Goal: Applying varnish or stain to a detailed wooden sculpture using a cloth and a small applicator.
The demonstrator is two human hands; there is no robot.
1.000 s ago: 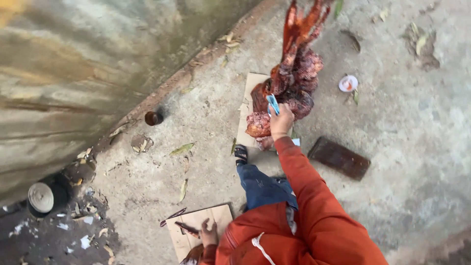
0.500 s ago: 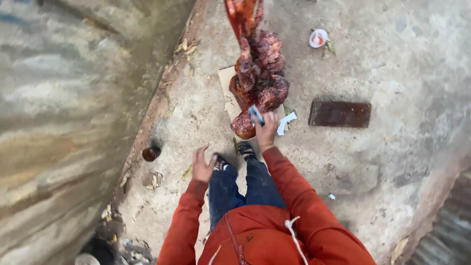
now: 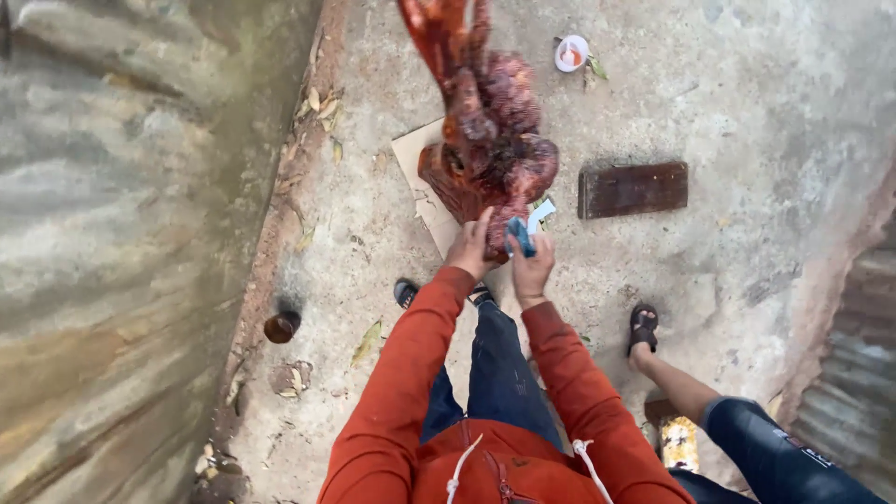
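Head view: person in an orange hooded top, seen from above, standing on a concrete floor [image 3: 747, 112].
Work object: dark red-brown lumpy cluster [image 3: 495, 140], apparently a bunch of palm fruit on a thick stalk; knobbly, glossy surface. It stands tilted over a sheet of cardboard [image 3: 420, 177], stalk end rising toward the top edge of the frame.
Left hand [image 3: 469, 247]: fingers spread and pressed against the lower end of the cluster, steadying it; not closed around it.
Right hand [image 3: 530, 266]: fingers curled closed around a small blue tool [image 3: 520, 238], held against the cluster base. The working end is hidden, so the tool type cannot be determined.
Progress, judged: early. The cluster looks whole, and no loosened fruit shows on the cardboard; nearly all separating work appears left to do.
Cardboard: flat, pale brown, scuffed, partly under the cluster.
Floor: grey, rough, stained, with scattered dry leaves.
Nearby items: rusty rectangular metal plate [image 3: 633, 189] just right of the cluster; small white dish [image 3: 571, 53] further off; a second person's sandalled foot [image 3: 642, 329] at lower right.
Left boundary: weathered corrugated wall [image 3: 121, 233].
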